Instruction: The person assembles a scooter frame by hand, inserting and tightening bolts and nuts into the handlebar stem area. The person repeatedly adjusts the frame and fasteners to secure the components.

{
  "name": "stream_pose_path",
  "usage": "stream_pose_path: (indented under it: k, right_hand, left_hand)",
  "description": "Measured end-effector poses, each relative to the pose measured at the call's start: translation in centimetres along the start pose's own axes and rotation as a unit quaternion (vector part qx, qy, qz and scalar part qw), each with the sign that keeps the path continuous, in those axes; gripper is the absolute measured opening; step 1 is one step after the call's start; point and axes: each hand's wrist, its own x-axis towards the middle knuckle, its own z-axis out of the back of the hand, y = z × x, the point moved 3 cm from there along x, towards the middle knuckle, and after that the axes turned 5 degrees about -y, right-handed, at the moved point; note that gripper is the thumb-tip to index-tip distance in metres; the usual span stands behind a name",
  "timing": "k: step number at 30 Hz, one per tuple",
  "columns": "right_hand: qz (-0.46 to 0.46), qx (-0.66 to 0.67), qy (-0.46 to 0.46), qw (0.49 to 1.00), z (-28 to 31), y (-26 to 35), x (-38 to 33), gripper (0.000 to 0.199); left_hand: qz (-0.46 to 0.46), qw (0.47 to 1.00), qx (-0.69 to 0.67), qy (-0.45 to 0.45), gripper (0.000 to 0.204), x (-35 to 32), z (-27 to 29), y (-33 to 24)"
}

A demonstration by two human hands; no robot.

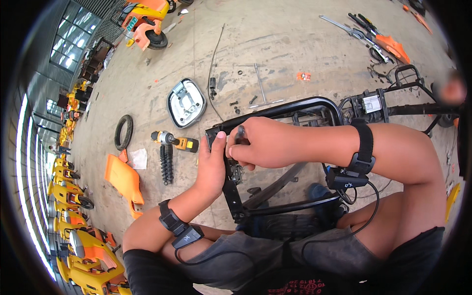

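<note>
A black metal vehicle frame lies across my lap area, its squared corner toward the left. My left hand grips that corner, thumb along the near side, other fingers mostly hidden. Close beside it, my right hand is closed, fingers curled round a small dark cylindrical piece whose end shows above them. What kind of piece it is I cannot tell. Both hands are at the frame's left end bar. Straps with small black boxes sit on both forearms.
A cordless power tool, coil-spring shock absorber, tyre and orange panel lie left. Ahead are a white-and-black cover, a T-handled wrench and bolts. Yellow scooters line the left; cutters lie far right.
</note>
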Motion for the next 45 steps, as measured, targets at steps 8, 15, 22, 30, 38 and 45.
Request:
stream_pose_path:
  k: [8, 15, 22, 30, 38, 45]
  right_hand:
    - [0.138, -0.116, -0.076, 0.981, -1.1, 0.0, 0.9, 0.034]
    - [0.088, -0.025, -0.102, 0.991, -1.0, -1.6, 2.0, 0.03]
    - [0.088, 0.013, -0.074, 0.993, -1.1, -1.5, 2.1, 0.028]
    - [0.109, -0.043, -0.149, 0.982, 0.4, 0.6, 2.5, 0.026]
    - [0.156, -0.046, -0.139, 0.977, 0.6, 1.9, 0.3, 0.033]
    - [0.387, -0.209, -0.092, 0.894, -1.8, 1.8, -2.9, 0.024]
  left_hand:
    - [-0.022, 0.998, -0.039, -0.032, 0.033, -0.5, -1.0, -0.9]
    - [0.019, 0.997, -0.075, 0.031, 0.049, 0.2, -0.3, 0.7]
    - [-0.003, 0.997, -0.004, 0.083, 0.055, 0.6, 0.5, 0.6]
    - [0.003, 0.994, -0.038, 0.098, 0.056, 1.1, 0.9, 1.8]
    - [0.026, 0.997, -0.021, 0.067, 0.056, 0.5, 0.6, 0.9]
    - [0.078, 0.994, -0.066, 0.031, 0.065, 0.3, 1.0, 1.6]
